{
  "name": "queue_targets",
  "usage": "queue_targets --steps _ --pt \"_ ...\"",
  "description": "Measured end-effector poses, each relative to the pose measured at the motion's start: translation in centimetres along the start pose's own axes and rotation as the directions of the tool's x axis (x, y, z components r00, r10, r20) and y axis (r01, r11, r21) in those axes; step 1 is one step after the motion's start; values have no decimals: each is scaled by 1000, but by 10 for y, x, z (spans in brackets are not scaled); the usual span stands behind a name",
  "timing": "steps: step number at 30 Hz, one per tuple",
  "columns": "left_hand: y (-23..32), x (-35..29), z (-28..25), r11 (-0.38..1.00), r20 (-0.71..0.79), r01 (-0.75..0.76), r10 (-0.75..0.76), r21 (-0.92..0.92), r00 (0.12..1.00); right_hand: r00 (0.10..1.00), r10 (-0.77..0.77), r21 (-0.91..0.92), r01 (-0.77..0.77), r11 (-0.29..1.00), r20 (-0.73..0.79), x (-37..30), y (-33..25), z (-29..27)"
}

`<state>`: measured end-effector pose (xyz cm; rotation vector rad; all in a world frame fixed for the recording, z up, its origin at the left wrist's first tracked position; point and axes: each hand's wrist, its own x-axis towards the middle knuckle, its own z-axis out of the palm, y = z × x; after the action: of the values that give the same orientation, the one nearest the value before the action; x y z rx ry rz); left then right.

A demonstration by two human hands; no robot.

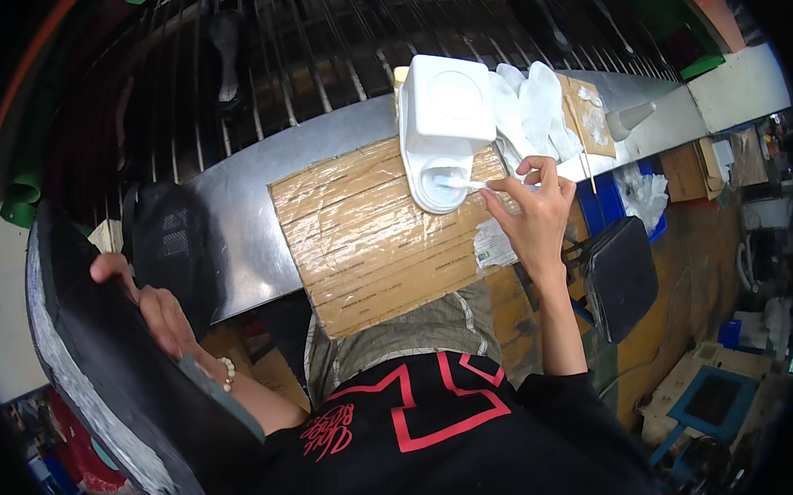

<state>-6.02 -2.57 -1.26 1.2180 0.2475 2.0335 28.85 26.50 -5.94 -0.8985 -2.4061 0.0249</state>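
My left hand is closed round the edge of a long black shoe sole held up at the left, close to the camera. A whitish smear runs along the sole's outer side. My right hand pinches a slim white stick, perhaps a brush. Its tip rests in the round cup at the foot of a white plastic dispenser. The cup seems to hold something pale. Under the dispenser's front lies a plastic-wrapped cardboard sheet, reaching over the metal bench edge.
White foot-shaped pieces lie beside the dispenser, next to a smeared cardboard piece and a grey cone. A black mesh item stands at the left. Metal bars line the back. A blue bin sits right.
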Motion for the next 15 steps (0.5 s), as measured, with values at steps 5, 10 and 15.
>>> queue_targets --steps 5,10,15 --pt "-4 -15 -1 997 -119 -73 78 39 990 999 50 25 -50 998 -9 -3 2 2" --pt "11 -3 8 915 -135 -116 181 387 974 992 62 33 -59 998 -111 -5 1 5" --pt "7 19 9 996 123 -22 12 84 992 959 239 110 -223 968 -154 -26 -2 2"
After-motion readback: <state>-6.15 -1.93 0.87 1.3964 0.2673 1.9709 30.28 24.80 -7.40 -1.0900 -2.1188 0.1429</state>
